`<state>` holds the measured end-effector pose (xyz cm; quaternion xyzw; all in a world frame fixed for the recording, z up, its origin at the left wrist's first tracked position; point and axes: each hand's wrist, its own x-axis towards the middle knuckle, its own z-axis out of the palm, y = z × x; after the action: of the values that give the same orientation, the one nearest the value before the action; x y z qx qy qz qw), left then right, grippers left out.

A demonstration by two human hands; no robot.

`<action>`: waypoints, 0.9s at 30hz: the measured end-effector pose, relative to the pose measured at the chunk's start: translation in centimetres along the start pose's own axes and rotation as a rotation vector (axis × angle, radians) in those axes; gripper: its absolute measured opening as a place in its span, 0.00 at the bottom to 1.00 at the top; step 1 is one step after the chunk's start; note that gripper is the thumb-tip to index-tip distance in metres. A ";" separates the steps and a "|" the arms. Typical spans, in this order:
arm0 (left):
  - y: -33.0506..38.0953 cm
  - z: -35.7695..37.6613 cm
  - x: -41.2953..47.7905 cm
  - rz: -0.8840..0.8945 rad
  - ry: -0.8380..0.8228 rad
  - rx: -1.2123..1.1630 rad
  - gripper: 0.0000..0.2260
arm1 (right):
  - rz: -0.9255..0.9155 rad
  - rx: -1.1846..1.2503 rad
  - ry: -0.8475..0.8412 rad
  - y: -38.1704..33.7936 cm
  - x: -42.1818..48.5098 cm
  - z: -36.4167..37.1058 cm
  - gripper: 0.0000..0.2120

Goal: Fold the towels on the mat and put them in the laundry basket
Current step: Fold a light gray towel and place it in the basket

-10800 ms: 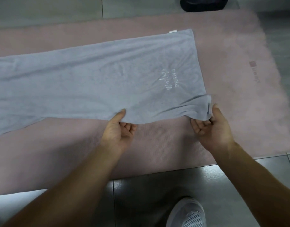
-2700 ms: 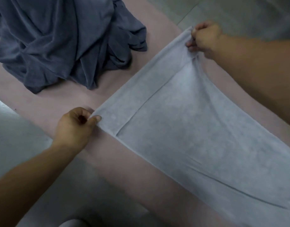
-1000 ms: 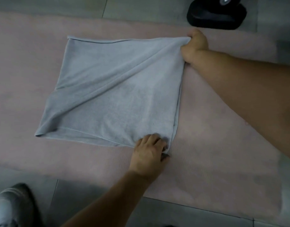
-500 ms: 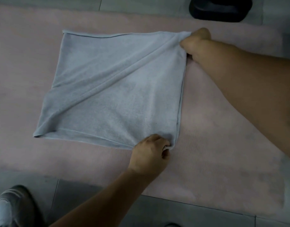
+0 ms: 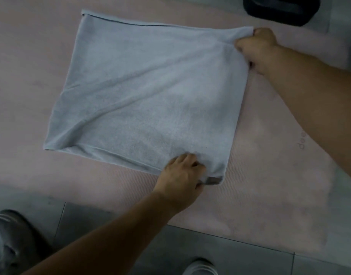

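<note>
A light grey towel (image 5: 143, 92), folded into a rough square, lies flat on the pink mat (image 5: 270, 175). A diagonal crease runs across it from lower left to upper right. My left hand (image 5: 182, 179) pinches the towel's near right corner at the mat. My right hand (image 5: 256, 46) grips the far right corner with curled fingers. The laundry basket is not in view.
A black object (image 5: 279, 8) sits on the grey tiled floor beyond the mat's far edge. Two light shoes show at the bottom, one at the left (image 5: 6, 241) and one near the middle (image 5: 200, 267). Bare mat lies right of the towel.
The towel was long and spread out, then folded in half. Over the last second both hands kept hold of the right corners, and the diagonal ridge has flattened somewhat.
</note>
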<state>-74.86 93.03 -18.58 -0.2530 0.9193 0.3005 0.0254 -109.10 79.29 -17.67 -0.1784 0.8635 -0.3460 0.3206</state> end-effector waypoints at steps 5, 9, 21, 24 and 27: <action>-4.3 -3.0 -0.1 -0.122 0.228 0.056 0.16 | 0.006 -0.057 0.069 0.3 -0.1 0.6 0.22; -10.8 -7.9 -1.3 -0.753 0.378 -0.059 0.09 | -0.335 -0.586 0.282 -0.1 -1.6 1.6 0.25; -15.3 -12.5 -6.3 -1.508 0.943 -1.239 0.08 | -0.737 -0.588 -0.295 -14.8 -4.3 25.1 0.17; -16.1 -13.2 -6.3 -1.426 1.052 -1.327 0.09 | -0.704 -0.586 -0.241 -17.2 -2.9 28.0 0.19; -17.7 -13.6 -7.1 -1.405 1.148 -1.411 0.07 | -0.626 -0.572 -0.193 -18.8 -1.5 29.5 0.12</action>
<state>-58.76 76.32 -15.61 -0.7674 0.0782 0.5084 -0.3829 -86.41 52.75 -19.97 -0.5448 0.7949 -0.1553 0.2172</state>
